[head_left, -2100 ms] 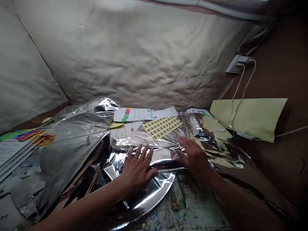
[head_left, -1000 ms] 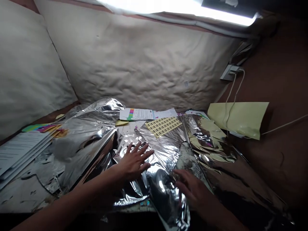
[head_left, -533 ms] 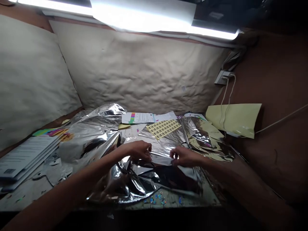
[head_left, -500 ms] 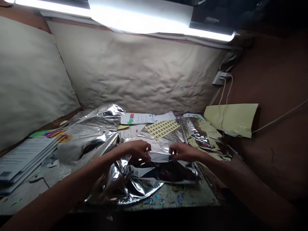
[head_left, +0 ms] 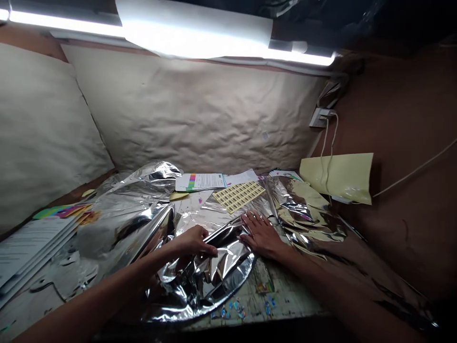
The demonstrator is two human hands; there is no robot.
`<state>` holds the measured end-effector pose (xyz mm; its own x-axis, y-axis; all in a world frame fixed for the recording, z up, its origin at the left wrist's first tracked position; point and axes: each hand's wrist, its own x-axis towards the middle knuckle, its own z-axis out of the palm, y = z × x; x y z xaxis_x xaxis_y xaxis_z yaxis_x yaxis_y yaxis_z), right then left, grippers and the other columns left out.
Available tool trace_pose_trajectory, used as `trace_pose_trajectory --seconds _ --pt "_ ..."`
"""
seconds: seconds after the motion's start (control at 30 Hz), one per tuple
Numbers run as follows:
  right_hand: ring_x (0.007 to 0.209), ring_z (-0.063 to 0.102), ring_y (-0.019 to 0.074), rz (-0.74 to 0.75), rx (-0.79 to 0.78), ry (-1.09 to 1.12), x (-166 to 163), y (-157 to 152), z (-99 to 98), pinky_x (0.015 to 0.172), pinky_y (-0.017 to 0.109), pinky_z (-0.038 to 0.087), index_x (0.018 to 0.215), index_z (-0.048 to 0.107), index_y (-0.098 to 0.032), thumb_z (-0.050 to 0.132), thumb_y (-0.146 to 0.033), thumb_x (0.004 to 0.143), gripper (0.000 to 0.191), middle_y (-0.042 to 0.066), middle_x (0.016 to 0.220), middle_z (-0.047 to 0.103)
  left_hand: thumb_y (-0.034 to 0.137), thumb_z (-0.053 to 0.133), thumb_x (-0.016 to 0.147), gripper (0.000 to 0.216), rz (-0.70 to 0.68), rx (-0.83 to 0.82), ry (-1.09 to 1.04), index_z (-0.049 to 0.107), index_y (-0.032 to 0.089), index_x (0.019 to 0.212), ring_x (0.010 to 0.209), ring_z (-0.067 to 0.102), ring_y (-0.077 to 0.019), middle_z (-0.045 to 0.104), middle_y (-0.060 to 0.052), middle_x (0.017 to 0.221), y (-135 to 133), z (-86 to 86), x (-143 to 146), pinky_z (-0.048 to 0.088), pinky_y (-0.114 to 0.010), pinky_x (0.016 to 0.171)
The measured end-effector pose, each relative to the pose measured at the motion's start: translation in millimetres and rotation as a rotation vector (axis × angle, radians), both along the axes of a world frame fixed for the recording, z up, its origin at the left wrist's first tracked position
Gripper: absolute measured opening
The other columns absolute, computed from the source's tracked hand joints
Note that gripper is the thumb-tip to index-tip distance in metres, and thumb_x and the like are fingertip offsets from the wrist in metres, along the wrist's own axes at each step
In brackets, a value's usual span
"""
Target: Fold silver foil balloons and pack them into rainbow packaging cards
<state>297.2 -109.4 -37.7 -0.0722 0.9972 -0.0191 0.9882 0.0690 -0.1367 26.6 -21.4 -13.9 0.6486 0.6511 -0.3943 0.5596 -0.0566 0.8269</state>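
A crumpled sheet of silver foil film [head_left: 221, 262] lies over the front of the worktable, its rounded edge near the table's front. My left hand [head_left: 194, 240] grips a fold of this film between thumb and fingers. To its right, my right hand [head_left: 262, 234] lies flat with fingers spread, pressing on the film's upper right part. Just beyond the hands is a yellow sheet of small printed labels [head_left: 240, 196], resting on smooth silver film. What lies under the folded film is hidden.
Stacked printed cards [head_left: 39, 243] stand at the left beside more silver film [head_left: 124, 214]. Printed sheets [head_left: 202, 181] lie at the back. Yellow backing paper [head_left: 335, 177] leans by the right wall, under a socket [head_left: 319, 117] with white cables. Blue scraps [head_left: 237, 307] dot the front edge.
Both hands held a straight film edge between them; now the film is folded toward the left. My left hand moved left and lower, and my right hand opened flat onto the film.
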Motion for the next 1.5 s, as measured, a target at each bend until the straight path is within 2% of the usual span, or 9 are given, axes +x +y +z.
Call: trace_pose_trajectory --seconds 0.13,0.3,0.5,0.67,0.77,0.9,1.07,1.27,1.5 --pt "0.150 0.009 0.0329 0.078 0.112 0.027 -9 -17 22.6 0.120 0.054 0.013 0.155 0.027 -0.016 0.046 -0.056 0.093 0.076 0.012 0.162 0.015 0.055 0.088 0.044 0.053 0.087 -0.109 -0.077 0.065 0.014 0.068 0.054 0.054 -0.0141 0.066 -0.002 0.062 -4 -0.5 5 0.033 -0.024 0.050" --pt "0.148 0.021 0.0258 0.514 0.329 0.124 -34 -56 24.3 0.119 0.047 0.027 0.154 0.024 -0.011 0.051 -0.024 0.091 0.070 0.014 0.159 0.027 0.072 0.078 0.050 0.068 0.252 -0.243 -0.241 0.065 0.014 0.084 0.072 0.064 -0.0193 0.069 -0.003 0.073 -31 -7.7 19 0.047 -0.028 0.064" --pt "0.125 0.057 0.0224 0.489 0.555 0.293 -37 -67 3.2 0.105 0.041 0.050 0.125 0.063 -0.016 0.050 -0.015 0.096 0.032 0.011 0.125 0.068 0.061 0.065 0.079 0.072 0.303 -0.129 -0.309 0.044 0.016 0.131 0.081 0.070 -0.0224 0.070 -0.011 0.102 -67 0.3 21 0.055 -0.033 0.068" --pt "0.127 0.055 0.0236 0.536 0.398 0.356 -12 -80 2.3 0.102 0.041 0.052 0.123 0.065 -0.018 0.052 -0.017 0.096 0.030 0.011 0.128 0.066 0.023 0.050 0.094 0.044 -0.343 0.843 -0.139 0.049 0.027 0.137 0.135 0.046 -0.0267 0.050 -0.010 0.146 -51 4.0 6 0.038 -0.044 0.110" --pt "0.129 0.053 0.0244 0.564 0.319 0.412 -2 -88 -0.3 0.105 0.043 0.048 0.129 0.061 -0.019 0.050 -0.015 0.095 0.036 0.011 0.131 0.064 0.020 0.044 0.096 0.043 -0.684 0.912 -0.069 0.051 0.031 0.137 0.137 0.045 -0.0251 0.054 -0.002 0.144 -39 1.7 5 0.032 -0.046 0.114" --pt "0.096 0.070 0.0251 0.259 0.223 0.738 -3 -87 3.3 0.086 0.037 0.057 0.103 0.070 -0.018 0.049 -0.030 0.097 0.025 0.007 0.100 0.075 0.040 0.062 0.087 0.047 -0.622 0.792 -0.091 0.056 0.032 0.133 0.134 0.047 -0.0291 0.059 -0.001 0.140 -42 3.1 13 0.030 -0.048 0.113" --pt "0.083 0.069 0.0219 -0.228 0.089 1.225 -13 -66 11.1 0.074 0.032 0.056 0.106 0.062 -0.019 0.063 -0.041 0.089 0.028 0.005 0.096 0.072 0.041 0.034 0.102 0.047 -0.302 0.604 -0.156 0.070 0.022 0.079 0.100 0.061 -0.0202 0.071 -0.003 0.094 -52 2.7 29 0.043 -0.033 0.090" --pt "0.089 0.070 0.0216 -0.401 0.143 1.240 -16 -55 0.6 0.077 0.035 0.058 0.142 0.038 -0.027 0.075 -0.032 0.077 0.075 0.008 0.117 0.065 0.042 0.039 0.097 0.047 -0.015 0.594 0.065 0.065 0.018 0.066 0.085 0.056 -0.0204 0.064 -0.006 0.086 -53 -1.5 46 0.038 -0.031 0.072" --pt "0.117 0.061 0.0245 -0.387 0.199 1.061 -17 -50 -0.9 0.092 0.037 0.054 0.142 0.041 -0.031 0.071 -0.022 0.075 0.074 0.008 0.129 0.062 0.044 0.047 0.091 0.037 -0.060 0.727 0.312 0.065 0.020 0.069 0.067 0.055 -0.0201 0.063 -0.005 0.071 -53 -3.3 44 0.028 -0.031 0.058"
